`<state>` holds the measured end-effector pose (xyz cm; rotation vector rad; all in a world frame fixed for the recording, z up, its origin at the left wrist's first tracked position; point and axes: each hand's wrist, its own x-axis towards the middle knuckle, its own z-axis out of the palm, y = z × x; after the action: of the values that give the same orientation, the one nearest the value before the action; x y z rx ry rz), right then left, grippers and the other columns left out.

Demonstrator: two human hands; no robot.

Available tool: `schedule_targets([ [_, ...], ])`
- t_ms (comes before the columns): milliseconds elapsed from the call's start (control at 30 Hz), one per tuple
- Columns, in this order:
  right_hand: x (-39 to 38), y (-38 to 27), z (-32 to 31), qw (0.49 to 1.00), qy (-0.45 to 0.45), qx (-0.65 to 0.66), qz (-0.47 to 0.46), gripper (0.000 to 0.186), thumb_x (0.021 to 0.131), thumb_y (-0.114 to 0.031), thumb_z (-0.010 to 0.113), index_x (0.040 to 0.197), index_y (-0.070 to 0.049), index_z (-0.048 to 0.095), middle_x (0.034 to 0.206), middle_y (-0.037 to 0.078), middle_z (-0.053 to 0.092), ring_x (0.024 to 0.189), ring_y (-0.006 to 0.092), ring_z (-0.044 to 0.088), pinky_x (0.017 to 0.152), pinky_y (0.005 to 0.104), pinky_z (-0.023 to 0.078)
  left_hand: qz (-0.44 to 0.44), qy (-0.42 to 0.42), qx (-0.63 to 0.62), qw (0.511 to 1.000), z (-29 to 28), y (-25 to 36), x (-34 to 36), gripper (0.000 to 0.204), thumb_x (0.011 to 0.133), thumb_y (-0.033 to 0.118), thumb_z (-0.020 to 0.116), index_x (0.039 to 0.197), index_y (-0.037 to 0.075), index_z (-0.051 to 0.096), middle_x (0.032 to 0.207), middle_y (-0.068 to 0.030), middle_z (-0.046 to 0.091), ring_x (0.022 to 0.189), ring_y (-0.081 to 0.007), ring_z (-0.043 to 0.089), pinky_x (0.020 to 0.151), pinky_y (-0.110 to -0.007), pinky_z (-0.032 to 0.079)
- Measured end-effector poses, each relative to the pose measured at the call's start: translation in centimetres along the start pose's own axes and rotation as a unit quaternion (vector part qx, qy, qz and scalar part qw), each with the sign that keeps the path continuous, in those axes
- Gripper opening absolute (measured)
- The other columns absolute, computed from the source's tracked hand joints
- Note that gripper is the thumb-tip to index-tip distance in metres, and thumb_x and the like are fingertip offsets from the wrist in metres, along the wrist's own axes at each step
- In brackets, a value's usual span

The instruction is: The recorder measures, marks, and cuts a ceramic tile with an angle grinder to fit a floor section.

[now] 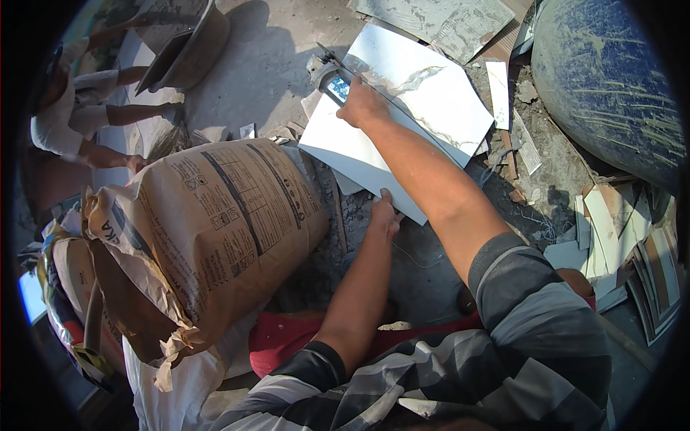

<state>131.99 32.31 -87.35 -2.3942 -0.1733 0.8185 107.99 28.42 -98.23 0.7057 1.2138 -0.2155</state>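
My right hand [365,106] is wrapped round a grey and blue handheld power tool [335,84], which looks like an angle grinder. It rests at the far left edge of a white marbled tile [424,93]; its blade is hard to make out. A long thin line crosses the tile, partly behind my right forearm. My left hand [385,213] grips the tile's near edge, thumb on top and the other fingers mostly hidden below. Beside my left arm stands a large open brown paper sack [237,215] with a torn mouth.
A big scratched blue drum [611,79] bulges in at the far right. Tile offcuts [611,223] lie piled below it, and a grey board [445,21] lies beyond the tile. At left another person [79,122] crouches near a tipped basin [194,54], one hand by the sack.
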Motion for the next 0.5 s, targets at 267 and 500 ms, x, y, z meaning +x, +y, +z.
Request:
schedule_targets([
  [267, 0.19, -0.02, 0.20, 1.000, 0.003, -0.017, 0.002, 0.069, 0.077, -0.023, 0.076, 0.133, 0.000, 0.043, 0.121, 0.020, 0.064, 0.117, 0.0318, 0.061, 0.098, 0.0401, 0.050, -0.004, 0.007, -0.001, 1.000, 0.23, 0.04, -0.18, 0.043, 0.106, 0.032, 0.039, 0.142, 0.010, 0.035, 0.136, -0.0144, 0.050, 0.122, -0.0335, 0.052, 0.101, -0.058, 0.044],
  [500, 0.35, -0.22, 0.30, 1.000, 0.002, -0.015, 0.002, 0.069, 0.077, -0.022, 0.076, 0.133, 0.000, 0.043, 0.121, 0.020, 0.064, 0.117, 0.0317, 0.060, 0.099, 0.0405, 0.049, 0.002, 0.013, 0.004, 1.000, 0.24, 0.14, -0.33, 0.041, 0.106, 0.031, 0.039, 0.141, 0.009, 0.036, 0.134, -0.0146, 0.051, 0.120, -0.0329, 0.053, 0.099, -0.058, 0.046],
])
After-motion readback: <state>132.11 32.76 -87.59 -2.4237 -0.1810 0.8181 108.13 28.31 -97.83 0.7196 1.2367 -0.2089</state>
